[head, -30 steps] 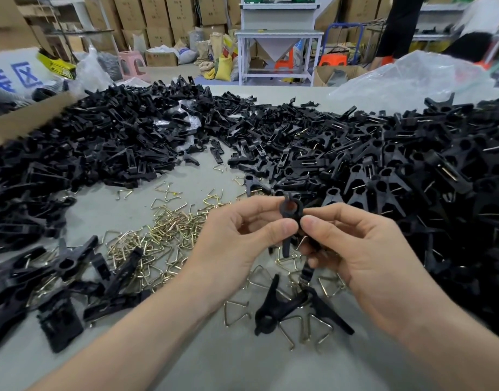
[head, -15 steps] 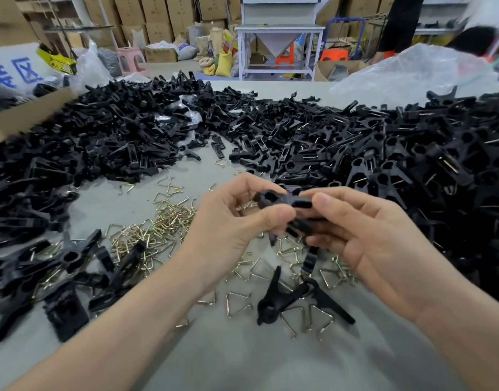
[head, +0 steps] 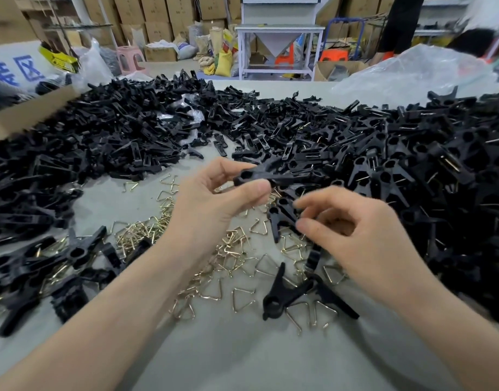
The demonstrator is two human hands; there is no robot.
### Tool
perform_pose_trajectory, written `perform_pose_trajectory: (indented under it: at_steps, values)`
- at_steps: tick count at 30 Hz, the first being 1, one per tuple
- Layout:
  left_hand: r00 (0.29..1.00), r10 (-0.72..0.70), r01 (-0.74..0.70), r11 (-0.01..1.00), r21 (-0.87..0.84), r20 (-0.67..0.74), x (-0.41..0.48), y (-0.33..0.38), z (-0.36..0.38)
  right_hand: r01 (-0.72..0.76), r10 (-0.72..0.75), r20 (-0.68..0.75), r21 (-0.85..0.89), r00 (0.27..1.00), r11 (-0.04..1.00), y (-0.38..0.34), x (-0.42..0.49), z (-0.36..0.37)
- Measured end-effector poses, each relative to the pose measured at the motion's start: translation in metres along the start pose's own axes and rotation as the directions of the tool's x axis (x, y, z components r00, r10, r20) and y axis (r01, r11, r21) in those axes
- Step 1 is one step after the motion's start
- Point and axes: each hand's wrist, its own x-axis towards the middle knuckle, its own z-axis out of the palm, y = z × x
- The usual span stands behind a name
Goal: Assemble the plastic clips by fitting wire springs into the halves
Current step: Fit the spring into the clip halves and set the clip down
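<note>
My left hand (head: 220,201) is raised over the grey table (head: 242,356) and pinches a black clip half (head: 259,175) that lies level between thumb and fingers. My right hand (head: 358,238) is lower and to the right, apart from the left. Its thumb and forefinger pinch a second black clip half (head: 280,217), which is slightly blurred. Under both hands lie several loose brass wire springs (head: 163,230). An assembled black clip (head: 285,297) lies on springs near my right wrist.
Heaps of black clip parts fill the table's left and back (head: 107,136) and its right (head: 429,176). Assembled clips (head: 62,261) lie at the near left. A cardboard box edge (head: 25,117) is far left, a clear plastic bag (head: 412,69) far right.
The hands held one clip together; now they have parted. My left hand keeps a half turned level, and my right hand has dropped down and right with another piece.
</note>
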Motion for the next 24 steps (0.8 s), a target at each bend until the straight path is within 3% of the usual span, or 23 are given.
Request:
perform_pose_trajectory:
  at_steps: [2,6,10,13,15,17,18,21,24]
  values:
    - [0.996,0.042,-0.044,0.999,-0.020,-0.078,0.002,-0.001,-0.004,0.110,-0.084,0.123,-0.224,0.989,0.968,-0.003,0.004,0.009]
    - [0.987,0.081,-0.082,0.997,-0.001,-0.135,0.002,-0.003,-0.004,0.297,-0.169,0.300,-0.461,0.939,0.836,-0.007,0.023,0.032]
    - [0.984,0.042,-0.046,0.999,-0.017,-0.173,0.002,-0.002,-0.001,0.323,-0.133,0.352,-0.562,0.926,0.762,-0.007,0.037,0.047]
    - [0.986,0.034,-0.035,0.999,-0.001,-0.165,0.001,-0.002,0.001,0.441,-0.222,0.410,-0.581,0.884,0.684,-0.001,0.031,0.046]
    - [0.990,0.034,-0.031,0.999,0.025,-0.137,-0.001,-0.001,0.003,0.361,-0.252,0.274,-0.492,0.928,0.793,-0.001,0.024,0.036]
    - [0.996,0.025,-0.020,0.998,0.057,-0.088,-0.003,0.001,0.005,0.105,-0.089,0.077,-0.226,0.993,0.969,-0.002,0.019,0.018]
    - [0.999,0.017,-0.013,0.997,0.075,-0.048,-0.004,0.002,0.007,-0.007,0.007,0.011,-0.018,1.000,1.000,-0.001,0.018,0.009]
    - [0.997,0.006,-0.014,0.994,0.104,0.076,-0.010,0.001,0.015,-0.129,0.175,-0.079,0.405,0.981,0.905,0.004,0.020,-0.011]
    - [0.996,0.008,-0.014,0.998,0.063,0.092,-0.014,0.000,0.025,-0.189,0.243,-0.023,0.556,0.970,0.810,0.004,0.019,-0.007]
